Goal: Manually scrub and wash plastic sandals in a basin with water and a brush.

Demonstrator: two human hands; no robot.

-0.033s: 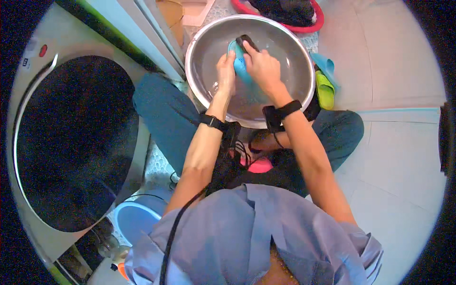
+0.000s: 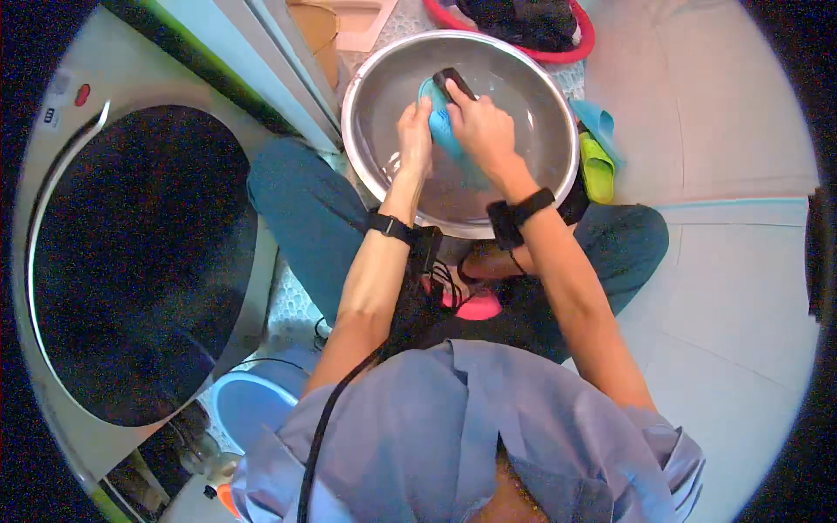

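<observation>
Over a wide metal basin both of my hands are at work on a turquoise slipper. My left hand grips its left side, fingers wrapped round it and thumb on top. From the right, my right hand is closed on a dark brush, with the index finger laid along its back. The brush rests against the slipper's upper end; its bristles are hidden. Cloudy water seems to lie in the basin below.
Right of the basin lie a green slipper and a light blue slipper. A red tub with dark cloth stands beyond. At left is a washing machine with a round dark door; a blue basin sits below it.
The whole view has shifted very slightly, and the basin sits a touch lower. Both hands keep their hold on the slipper and the brush.
</observation>
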